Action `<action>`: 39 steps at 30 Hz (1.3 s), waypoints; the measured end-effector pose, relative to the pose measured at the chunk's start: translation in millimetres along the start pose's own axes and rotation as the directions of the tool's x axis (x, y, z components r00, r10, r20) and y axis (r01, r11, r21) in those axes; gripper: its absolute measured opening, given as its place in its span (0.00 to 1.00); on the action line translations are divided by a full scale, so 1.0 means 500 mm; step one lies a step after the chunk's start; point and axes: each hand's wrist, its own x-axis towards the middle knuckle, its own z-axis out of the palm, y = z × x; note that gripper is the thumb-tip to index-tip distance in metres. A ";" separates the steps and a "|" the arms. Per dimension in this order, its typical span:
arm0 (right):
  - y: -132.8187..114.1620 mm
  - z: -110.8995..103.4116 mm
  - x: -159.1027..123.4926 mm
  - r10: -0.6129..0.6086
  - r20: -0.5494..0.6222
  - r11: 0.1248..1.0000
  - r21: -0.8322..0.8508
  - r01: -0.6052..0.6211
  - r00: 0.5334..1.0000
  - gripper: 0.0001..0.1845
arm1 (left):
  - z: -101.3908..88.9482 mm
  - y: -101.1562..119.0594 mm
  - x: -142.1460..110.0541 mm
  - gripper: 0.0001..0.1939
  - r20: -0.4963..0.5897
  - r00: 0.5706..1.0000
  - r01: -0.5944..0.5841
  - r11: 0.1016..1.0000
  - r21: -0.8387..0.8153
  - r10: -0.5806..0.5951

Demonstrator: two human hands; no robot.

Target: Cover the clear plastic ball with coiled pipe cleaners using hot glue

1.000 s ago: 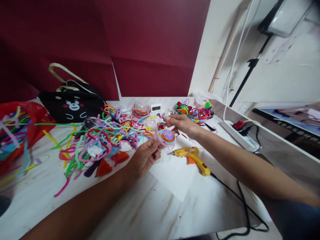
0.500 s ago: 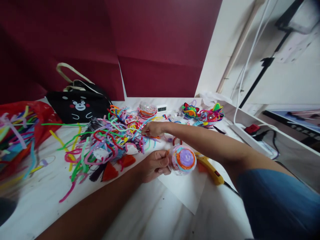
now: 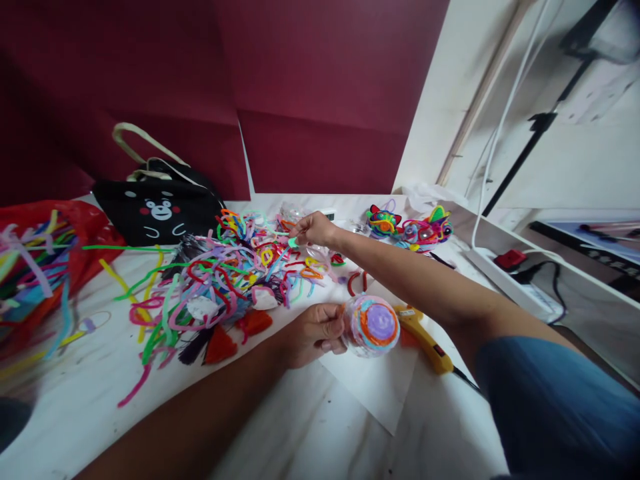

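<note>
My left hand (image 3: pixel 320 333) is closed round the side of a clear plastic cup-like piece (image 3: pixel 356 333), its round end turned toward me. Pipe cleaners coiled in purple, orange and light blue cover that end. Farther out, my right hand (image 3: pixel 315 230) pinches a pale green pipe cleaner (image 3: pixel 293 243) just above the right side of a tangled heap of pipe cleaners (image 3: pixel 225 267). Below my right forearm lies a yellow hot glue gun (image 3: pixel 425 340). A white paper sheet (image 3: pixel 375 387) lies under the plastic piece.
A red plastic bag (image 3: pixel 95 230) of pipe cleaners lies left, near a black bag (image 3: pixel 160 210). Finished-looking pipe-cleaner figures (image 3: pixel 384 222) stand at the back right. A power strip (image 3: pixel 520 283) lies at the right, with a black stand pole (image 3: pixel 520 163) behind it.
My right hand has risen out of the heap, back and slightly right, with the pale green pipe cleaner in its fingers. The left hand still holds the plastic piece, slightly farther right in view.
</note>
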 end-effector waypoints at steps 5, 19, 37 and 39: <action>-0.034 0.013 0.011 -0.031 -0.067 0.996 0.076 0.036 0.997 0.12 | -0.011 -0.007 0.004 0.30 0.021 1.000 0.009 1.000 -0.002 -0.009; -0.054 0.018 0.023 -0.044 0.054 0.895 -0.441 0.063 0.998 0.22 | -0.018 -0.001 -0.003 0.30 0.090 0.996 0.027 0.999 -0.030 -0.024; -0.086 0.039 0.046 0.168 0.154 0.984 0.038 -0.175 0.974 0.20 | -0.027 -0.007 -0.006 0.32 0.000 0.995 0.097 0.995 -0.023 -0.097; -0.098 0.013 0.026 0.163 0.161 0.964 0.183 -0.192 0.973 0.09 | -0.026 -0.006 -0.005 0.32 0.003 0.996 0.092 0.996 -0.007 -0.092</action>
